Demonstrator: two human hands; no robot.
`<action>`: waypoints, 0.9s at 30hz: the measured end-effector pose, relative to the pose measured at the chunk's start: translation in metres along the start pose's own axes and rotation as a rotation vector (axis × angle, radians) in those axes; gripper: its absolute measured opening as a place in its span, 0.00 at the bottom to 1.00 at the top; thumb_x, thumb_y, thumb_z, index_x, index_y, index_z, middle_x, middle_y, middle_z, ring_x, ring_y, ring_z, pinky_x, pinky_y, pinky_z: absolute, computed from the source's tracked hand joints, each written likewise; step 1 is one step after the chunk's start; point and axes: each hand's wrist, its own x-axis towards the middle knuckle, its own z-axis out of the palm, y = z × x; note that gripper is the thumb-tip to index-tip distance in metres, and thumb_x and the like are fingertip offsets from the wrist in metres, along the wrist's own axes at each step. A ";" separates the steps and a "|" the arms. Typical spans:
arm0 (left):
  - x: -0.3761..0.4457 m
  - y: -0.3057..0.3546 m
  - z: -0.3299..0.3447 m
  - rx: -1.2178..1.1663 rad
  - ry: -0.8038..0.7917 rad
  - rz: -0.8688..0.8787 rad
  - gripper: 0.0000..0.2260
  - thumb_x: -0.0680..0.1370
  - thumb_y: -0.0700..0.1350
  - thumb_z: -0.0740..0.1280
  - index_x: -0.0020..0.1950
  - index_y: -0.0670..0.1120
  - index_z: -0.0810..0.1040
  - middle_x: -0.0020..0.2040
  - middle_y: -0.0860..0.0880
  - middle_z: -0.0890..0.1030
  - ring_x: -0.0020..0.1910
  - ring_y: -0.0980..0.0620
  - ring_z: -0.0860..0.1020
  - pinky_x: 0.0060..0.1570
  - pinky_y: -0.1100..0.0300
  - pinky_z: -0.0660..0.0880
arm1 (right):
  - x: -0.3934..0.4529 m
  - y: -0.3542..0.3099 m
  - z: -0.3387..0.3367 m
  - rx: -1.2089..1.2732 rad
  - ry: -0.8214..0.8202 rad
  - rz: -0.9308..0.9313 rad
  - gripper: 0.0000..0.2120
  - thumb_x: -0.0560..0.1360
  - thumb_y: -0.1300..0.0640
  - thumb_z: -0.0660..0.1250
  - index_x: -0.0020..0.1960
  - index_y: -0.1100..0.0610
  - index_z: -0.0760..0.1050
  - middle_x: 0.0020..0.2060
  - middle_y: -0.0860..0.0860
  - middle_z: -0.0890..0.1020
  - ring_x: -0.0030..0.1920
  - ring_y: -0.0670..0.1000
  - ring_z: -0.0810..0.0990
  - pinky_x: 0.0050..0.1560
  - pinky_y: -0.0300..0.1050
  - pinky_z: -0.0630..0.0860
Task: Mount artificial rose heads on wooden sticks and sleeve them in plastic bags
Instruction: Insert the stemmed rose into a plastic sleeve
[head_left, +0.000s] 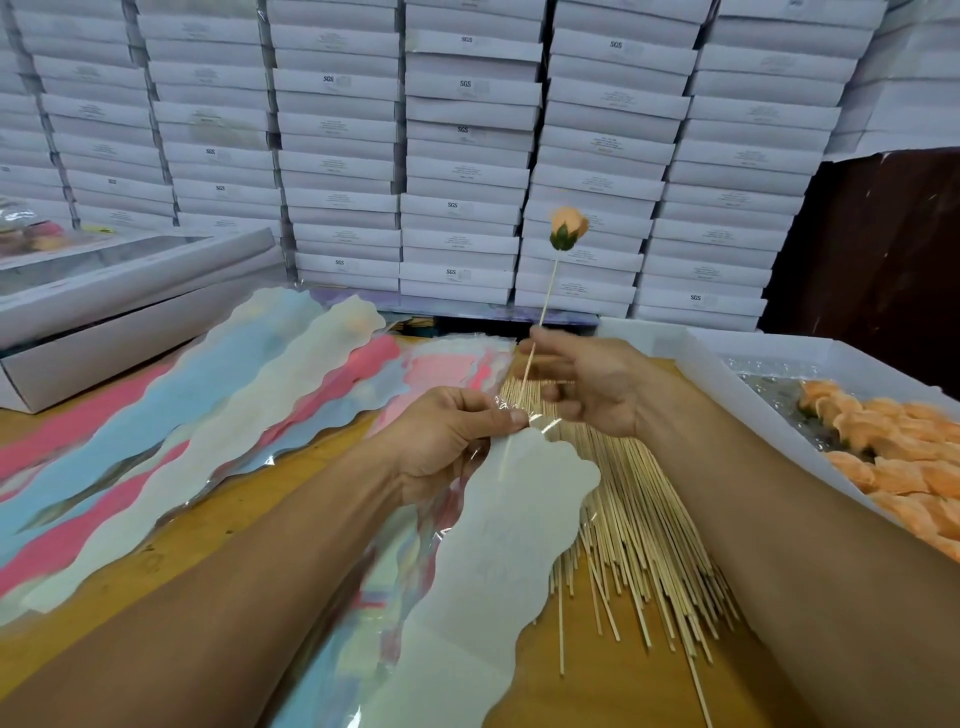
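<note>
An orange rose head (568, 227) with a green base sits on top of a thin wooden stick (546, 301), held nearly upright. My right hand (582, 382) pinches the stick about halfway down. The stick's lower end reaches inside the open mouth of a plastic bag (514, 514) with a wavy white edge. My left hand (447, 441) grips the bag's clear top edge just left of the stick. The bag hangs down toward me over the table.
A pile of loose wooden sticks (644, 525) lies under my right forearm. A white tray (737, 358) of orange rose heads (893, 457) stands at the right. Stacks of blue, pink and cream bags (208, 415) cover the left. White boxes (467, 156) wall the back.
</note>
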 end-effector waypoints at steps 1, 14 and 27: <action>0.000 0.000 0.001 0.005 0.004 -0.008 0.12 0.67 0.42 0.75 0.46 0.36 0.83 0.43 0.38 0.81 0.44 0.40 0.74 0.42 0.54 0.70 | 0.004 -0.005 0.001 0.107 0.053 -0.016 0.13 0.80 0.47 0.68 0.55 0.57 0.78 0.40 0.53 0.85 0.27 0.46 0.70 0.23 0.37 0.60; 0.005 0.001 0.005 -0.102 0.081 -0.032 0.13 0.82 0.46 0.65 0.39 0.43 0.79 0.38 0.41 0.72 0.32 0.48 0.72 0.25 0.61 0.74 | 0.016 -0.013 0.005 0.093 0.100 0.023 0.04 0.80 0.59 0.65 0.51 0.58 0.79 0.40 0.54 0.87 0.27 0.45 0.70 0.20 0.34 0.59; 0.007 -0.001 -0.004 -0.185 -0.004 0.033 0.12 0.71 0.41 0.72 0.52 0.37 0.85 0.48 0.40 0.84 0.40 0.48 0.82 0.36 0.57 0.80 | 0.000 0.018 0.002 -0.082 -0.242 0.016 0.19 0.64 0.52 0.79 0.55 0.52 0.86 0.58 0.57 0.74 0.69 0.59 0.73 0.73 0.64 0.66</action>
